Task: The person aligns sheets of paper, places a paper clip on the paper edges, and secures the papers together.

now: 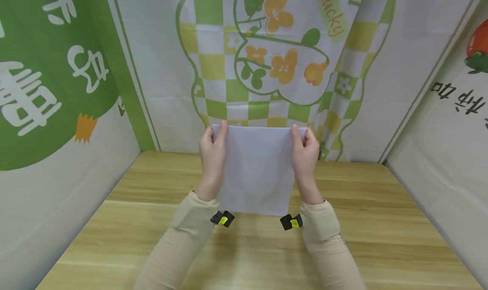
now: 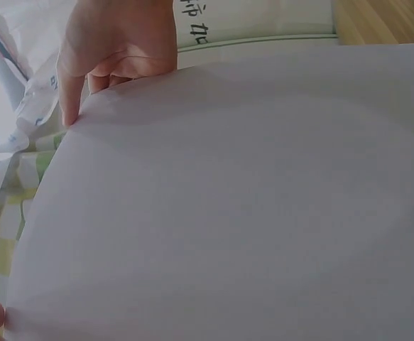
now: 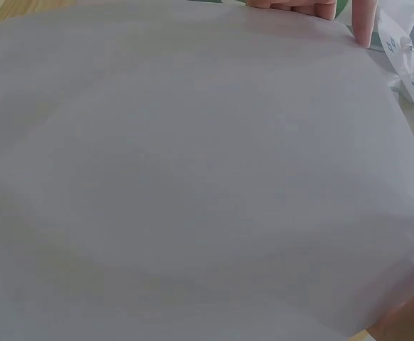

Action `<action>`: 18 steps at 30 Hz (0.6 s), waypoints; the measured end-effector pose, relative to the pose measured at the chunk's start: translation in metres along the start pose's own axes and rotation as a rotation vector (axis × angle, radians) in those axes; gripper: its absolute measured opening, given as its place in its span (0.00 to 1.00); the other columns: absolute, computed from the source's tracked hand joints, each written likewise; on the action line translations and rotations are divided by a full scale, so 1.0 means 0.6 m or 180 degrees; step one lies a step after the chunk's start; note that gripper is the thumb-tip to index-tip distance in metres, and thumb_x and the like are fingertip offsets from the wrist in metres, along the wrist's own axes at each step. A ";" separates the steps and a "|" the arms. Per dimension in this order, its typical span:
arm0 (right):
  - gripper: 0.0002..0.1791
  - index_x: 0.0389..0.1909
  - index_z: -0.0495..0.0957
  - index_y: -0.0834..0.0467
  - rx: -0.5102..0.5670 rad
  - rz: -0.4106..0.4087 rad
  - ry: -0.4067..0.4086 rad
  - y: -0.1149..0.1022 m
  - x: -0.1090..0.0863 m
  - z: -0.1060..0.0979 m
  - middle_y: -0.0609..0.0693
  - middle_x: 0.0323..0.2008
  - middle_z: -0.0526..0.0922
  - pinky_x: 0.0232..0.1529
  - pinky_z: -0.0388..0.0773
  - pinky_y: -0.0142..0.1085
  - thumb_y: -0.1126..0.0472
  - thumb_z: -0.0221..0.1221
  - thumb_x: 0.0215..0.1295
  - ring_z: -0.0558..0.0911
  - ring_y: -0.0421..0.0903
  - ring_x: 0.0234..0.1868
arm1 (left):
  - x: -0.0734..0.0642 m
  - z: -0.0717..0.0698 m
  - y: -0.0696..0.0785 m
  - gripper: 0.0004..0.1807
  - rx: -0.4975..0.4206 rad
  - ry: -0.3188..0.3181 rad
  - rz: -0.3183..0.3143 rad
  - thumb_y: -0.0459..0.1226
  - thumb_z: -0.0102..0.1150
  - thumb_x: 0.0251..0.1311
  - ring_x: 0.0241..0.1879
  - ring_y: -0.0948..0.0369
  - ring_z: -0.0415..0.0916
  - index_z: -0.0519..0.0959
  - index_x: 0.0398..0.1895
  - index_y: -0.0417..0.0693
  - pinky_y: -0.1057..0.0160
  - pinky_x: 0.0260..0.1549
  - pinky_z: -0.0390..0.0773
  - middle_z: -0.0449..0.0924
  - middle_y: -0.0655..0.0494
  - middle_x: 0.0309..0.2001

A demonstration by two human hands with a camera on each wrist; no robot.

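A white sheet of paper (image 1: pixel 257 171) is held up over the table, its top edge stretched between both hands. My left hand (image 1: pixel 212 156) pinches the upper left corner, thumb on the near face and fingers curled behind. At the upper right corner my right hand (image 1: pixel 305 156) grips the same way. In the left wrist view the paper (image 2: pixel 228 199) fills most of the picture, with the right hand (image 2: pixel 125 39) at its far edge. The right wrist view shows the paper (image 3: pixel 192 163) close up, with the left hand's fingers (image 3: pixel 363 25) at the top.
The wooden table (image 1: pixel 152 239) lies beneath the paper and forearms. Behind it hangs a patterned curtain (image 1: pixel 282 70) with green checks and orange flowers. Printed cloth walls stand left (image 1: pixel 57 205) and right (image 1: pixel 446 154). Small black devices with yellow marks (image 1: pixel 222 219) sit at the wrists.
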State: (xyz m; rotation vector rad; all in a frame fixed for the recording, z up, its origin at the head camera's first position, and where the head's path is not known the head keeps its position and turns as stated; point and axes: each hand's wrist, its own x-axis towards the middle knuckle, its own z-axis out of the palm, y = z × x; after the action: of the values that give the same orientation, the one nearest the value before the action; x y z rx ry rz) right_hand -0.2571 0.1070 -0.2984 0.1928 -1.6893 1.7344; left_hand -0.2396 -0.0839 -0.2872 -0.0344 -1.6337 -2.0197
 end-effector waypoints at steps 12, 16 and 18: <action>0.12 0.33 0.75 0.68 -0.0058 0.0123 -0.0059 -0.050 -0.014 0.002 0.42 0.17 0.63 0.21 0.59 0.26 0.60 0.55 0.68 0.61 0.35 0.19 | 0.002 0.003 0.005 0.14 -0.0081 0.0070 0.0043 0.43 0.56 0.65 0.25 0.66 0.59 0.68 0.23 0.49 0.70 0.26 0.60 0.58 0.62 0.21; 0.12 0.34 0.74 0.70 -0.0109 0.0135 -0.0049 -0.066 -0.020 0.003 0.42 0.16 0.62 0.20 0.59 0.26 0.61 0.54 0.68 0.62 0.34 0.18 | 0.002 0.004 0.005 0.12 -0.0016 0.0097 0.0137 0.42 0.55 0.65 0.26 0.66 0.61 0.71 0.24 0.50 0.70 0.27 0.61 0.60 0.63 0.21; 0.12 0.34 0.74 0.69 -0.0104 0.0136 -0.0038 -0.069 -0.021 0.003 0.41 0.16 0.63 0.20 0.59 0.26 0.61 0.54 0.68 0.62 0.34 0.18 | 0.001 0.004 0.005 0.12 0.0022 0.0110 0.0176 0.42 0.55 0.65 0.25 0.66 0.60 0.72 0.25 0.49 0.70 0.26 0.62 0.60 0.63 0.20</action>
State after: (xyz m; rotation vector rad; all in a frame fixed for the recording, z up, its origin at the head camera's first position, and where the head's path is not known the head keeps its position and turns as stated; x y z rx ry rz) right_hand -0.2251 0.0971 -0.2711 0.1536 -1.7408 1.7387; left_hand -0.2398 -0.0821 -0.2836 -0.0415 -1.6011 -1.9625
